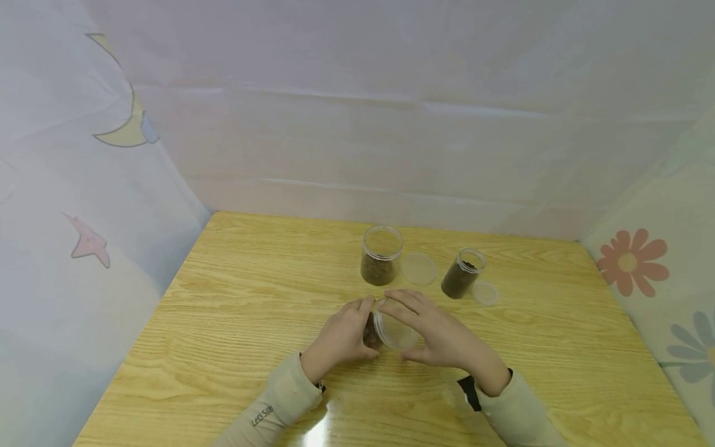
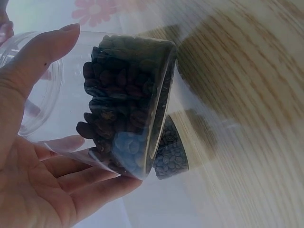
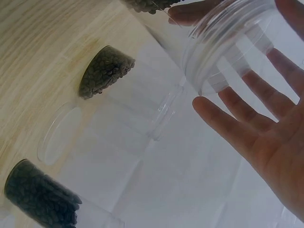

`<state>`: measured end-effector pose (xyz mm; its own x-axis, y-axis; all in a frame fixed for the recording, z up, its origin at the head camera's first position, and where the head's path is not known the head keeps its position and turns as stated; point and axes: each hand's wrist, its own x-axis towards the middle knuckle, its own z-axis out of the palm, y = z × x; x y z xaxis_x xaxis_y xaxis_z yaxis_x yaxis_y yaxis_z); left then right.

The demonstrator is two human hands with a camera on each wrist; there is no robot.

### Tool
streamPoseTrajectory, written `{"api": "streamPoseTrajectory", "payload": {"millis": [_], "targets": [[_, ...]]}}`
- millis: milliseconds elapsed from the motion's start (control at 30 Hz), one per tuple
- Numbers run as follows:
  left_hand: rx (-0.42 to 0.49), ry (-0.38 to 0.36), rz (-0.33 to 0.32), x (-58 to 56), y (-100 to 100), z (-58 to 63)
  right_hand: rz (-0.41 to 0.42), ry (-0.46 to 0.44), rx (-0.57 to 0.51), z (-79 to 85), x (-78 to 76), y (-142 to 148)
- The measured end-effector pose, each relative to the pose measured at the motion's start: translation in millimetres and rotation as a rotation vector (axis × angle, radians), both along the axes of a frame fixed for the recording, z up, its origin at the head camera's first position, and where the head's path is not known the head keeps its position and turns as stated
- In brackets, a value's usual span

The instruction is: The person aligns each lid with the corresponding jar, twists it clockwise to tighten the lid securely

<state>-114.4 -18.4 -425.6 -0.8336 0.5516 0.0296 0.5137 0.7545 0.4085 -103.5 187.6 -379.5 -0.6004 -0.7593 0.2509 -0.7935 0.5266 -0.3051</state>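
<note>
My left hand (image 1: 343, 335) grips a clear plastic jar (image 2: 76, 47) from its left side, thumb on one wall and fingers on the other. Dark brown beans (image 2: 118, 90), like coffee beans, lie at the jar's base end. In the head view the jar leans, its mouth end toward my right hand (image 1: 438, 329). That hand holds a clear round lid (image 1: 401, 334) at the jar's mouth, its fingers spread around the edge. In the right wrist view the fingertips (image 3: 204, 107) are right at the clear rim.
Behind my hands stands an open jar (image 1: 382, 239) partly filled with beans, a loose lid (image 1: 419, 269) beside it. Farther right are a narrower open jar (image 1: 461, 276) of darker beans and a small lid (image 1: 485, 293). Curtains (image 1: 357, 143) surround the wooden table (image 1: 234, 310).
</note>
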Motion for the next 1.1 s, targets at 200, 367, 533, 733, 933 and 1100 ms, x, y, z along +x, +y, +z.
{"api": "streamPoseTrajectory", "payload": {"millis": [200, 367, 533, 733, 933, 1100], "targets": [[0.002, 0.007, -0.003, -0.1, 0, -0.7, 0.013, 0.029, -0.022, -3.2, -1.4, 0], [0.0, 0.003, 0.001, -0.3, 0, -0.9, -0.023, 0.036, -0.028, -3.6, -1.8, -1], [-0.008, 0.011, 0.004, -0.1, 0, -0.2, -0.103, 0.017, -0.025, -0.8, 0.1, -4], [-0.002, 0.053, -0.006, 0.5, 0, -1.5, -0.202, 0.011, -0.021, 1.6, 3.2, -9], [0.001, 0.068, -0.004, 0.4, 0, -3.3, -0.241, 0.049, -0.014, -0.4, 4.2, -12], [0.002, 0.061, -0.005, -0.3, -1, -5.1, -0.199, 0.036, -0.006, -2.9, 3.3, -8]]}}
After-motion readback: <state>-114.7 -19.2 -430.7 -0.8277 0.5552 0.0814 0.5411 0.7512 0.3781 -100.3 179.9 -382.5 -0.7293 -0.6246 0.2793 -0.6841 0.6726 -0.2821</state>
